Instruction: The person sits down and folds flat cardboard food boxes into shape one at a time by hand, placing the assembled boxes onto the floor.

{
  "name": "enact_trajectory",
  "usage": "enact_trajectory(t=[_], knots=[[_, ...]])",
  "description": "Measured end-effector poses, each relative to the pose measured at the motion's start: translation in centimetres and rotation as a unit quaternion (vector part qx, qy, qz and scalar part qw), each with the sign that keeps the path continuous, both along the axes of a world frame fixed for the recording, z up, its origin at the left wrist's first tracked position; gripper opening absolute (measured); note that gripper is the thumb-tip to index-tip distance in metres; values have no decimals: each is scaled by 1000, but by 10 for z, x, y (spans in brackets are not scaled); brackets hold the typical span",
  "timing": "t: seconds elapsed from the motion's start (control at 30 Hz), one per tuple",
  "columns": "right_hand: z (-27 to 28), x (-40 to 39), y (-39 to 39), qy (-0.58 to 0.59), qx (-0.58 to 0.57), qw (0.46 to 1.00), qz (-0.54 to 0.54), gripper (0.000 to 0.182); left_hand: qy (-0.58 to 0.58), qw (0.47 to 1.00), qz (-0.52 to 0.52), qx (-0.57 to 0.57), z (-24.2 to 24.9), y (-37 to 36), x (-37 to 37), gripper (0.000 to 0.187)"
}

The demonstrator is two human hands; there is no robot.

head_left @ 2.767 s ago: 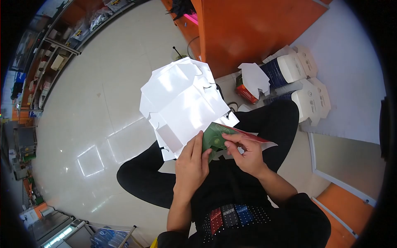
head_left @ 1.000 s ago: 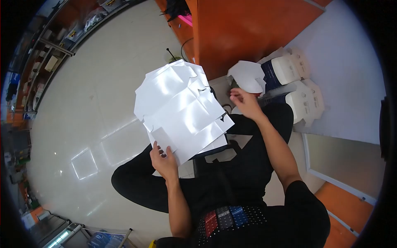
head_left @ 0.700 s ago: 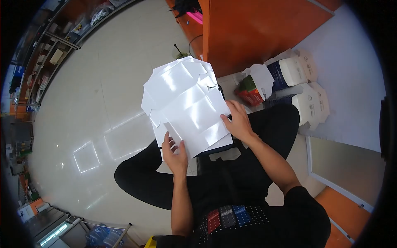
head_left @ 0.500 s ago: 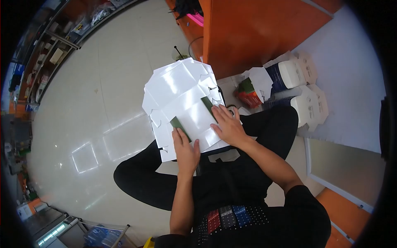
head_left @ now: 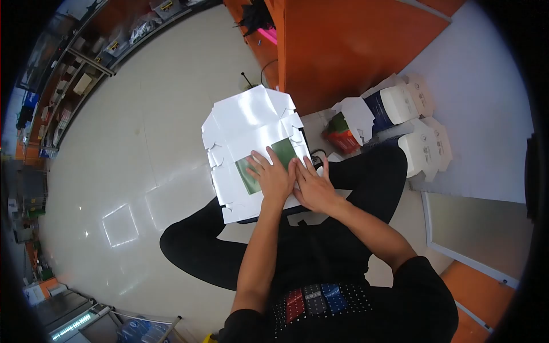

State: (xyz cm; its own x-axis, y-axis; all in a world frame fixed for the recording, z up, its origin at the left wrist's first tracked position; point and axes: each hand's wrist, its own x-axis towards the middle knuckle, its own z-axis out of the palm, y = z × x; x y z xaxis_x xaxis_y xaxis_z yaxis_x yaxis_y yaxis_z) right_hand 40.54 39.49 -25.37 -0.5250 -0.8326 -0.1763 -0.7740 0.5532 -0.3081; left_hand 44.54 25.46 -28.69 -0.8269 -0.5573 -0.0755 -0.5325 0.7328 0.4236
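Observation:
A flat, glossy white box blank [head_left: 220,186] with notched edges lies across my lap, on what looks like more of the same sheets. Two green flaps show on its inner face, a left one [head_left: 243,170] and a right one [head_left: 283,150], both folded inward and lying nearly flat. My left hand [head_left: 273,178] rests on the flaps with its fingers spread. Close beside it, my right hand [head_left: 314,190] lies flat at the blank's right edge, fingers stretched out. The two hands meet near the thumbs. Part of the green flaps is covered by them.
To the right stand several folded white cartons [head_left: 420,150] and a red and green carton [head_left: 341,134]. An orange cabinet [head_left: 343,51] rises ahead. Shelves with goods [head_left: 86,86] line the far left, beyond the tiled floor [head_left: 171,114].
The green flaps, seen as narrow strips before, now lie folded down and show broad faces. My left hand has moved right and up onto them, beside my right hand.

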Motion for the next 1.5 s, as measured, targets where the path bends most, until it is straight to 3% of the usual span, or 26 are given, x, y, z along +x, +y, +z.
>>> enact_trajectory(t=[0.1,0.17,0.3,0.33,0.43,0.47,0.6,0.7,0.73,0.83,0.9,1.0,1.2,1.4,1.5], knots=[[8,12,22,-37,14,999,-16,67,-35,998,33,-45,-5,8,-13,94],[11,12,34,-110,-18,993,-46,61,43,997,56,-27,-12,7,-12,81],[-3,5,35,-78,-207,953,-209,62,143,983,77,81,-6,1,-7,57],[3,1,33,-59,-205,949,-234,66,165,976,83,119,-3,-2,-9,53],[11,-6,35,-226,-221,901,-299,67,186,893,202,357,29,1,-15,37],[16,-4,37,-162,-229,919,-278,68,230,837,222,444,17,-3,-15,33],[30,22,33,-323,-479,754,-312,58,305,729,254,557,58,-9,-7,30],[45,40,27,-202,-504,796,-268,52,305,677,256,619,88,-8,1,29],[67,36,24,-156,-468,836,-242,45,321,654,249,638,95,-8,5,29],[80,16,17,8,-482,874,-64,42,362,597,208,685,119,-12,15,27],[93,11,15,42,-446,894,-18,45,380,573,169,706,135,-12,23,26],[105,2,14,89,-419,903,30,42,382,568,96,723,145,-16,36,25],[123,-1,10,134,-419,897,53,36,410,596,149,674,174,0,45,31],[123,14,2,123,-461,878,19,41,491,586,160,625,184,18,50,27],[123,19,1,112,-466,878,-4,42,475,619,144,609,178,30,55,27]])
